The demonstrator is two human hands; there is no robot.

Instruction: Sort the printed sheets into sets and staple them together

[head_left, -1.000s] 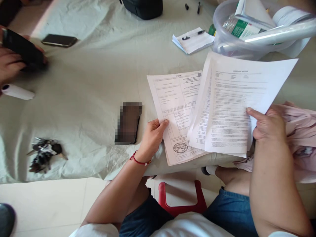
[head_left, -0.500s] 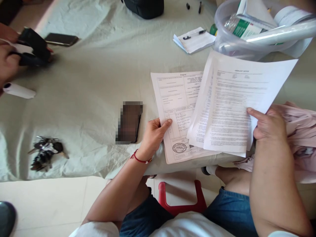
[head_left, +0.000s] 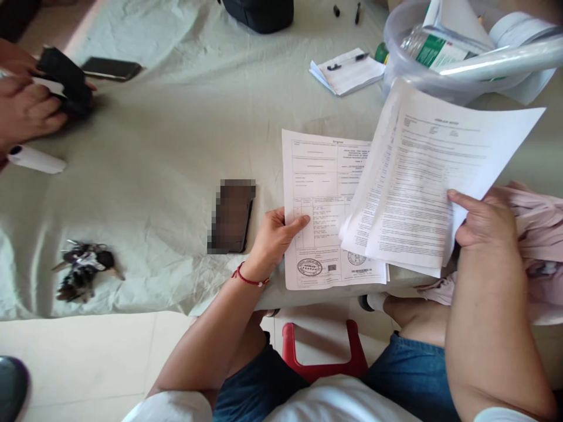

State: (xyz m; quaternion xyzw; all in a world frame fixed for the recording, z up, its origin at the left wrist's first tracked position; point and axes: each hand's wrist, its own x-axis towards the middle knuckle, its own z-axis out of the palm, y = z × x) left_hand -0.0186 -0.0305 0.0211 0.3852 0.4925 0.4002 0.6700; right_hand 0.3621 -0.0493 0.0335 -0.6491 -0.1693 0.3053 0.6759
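While left hand [head_left: 272, 237] pins stamped form [head_left: 323, 199], right hand [head_left: 484, 223] fingers grip sheets [head_left: 431, 181].

Lit softly and evenly by daylight, with faint shadows, mild glare top right, slight edge blur.

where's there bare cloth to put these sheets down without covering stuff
The widest bare patch of pale green cloth lies between the black phone up top, the bunch of keys, the pixelated phone and the stamped form. It is crowded top right around the clear plastic tub and white notepad.
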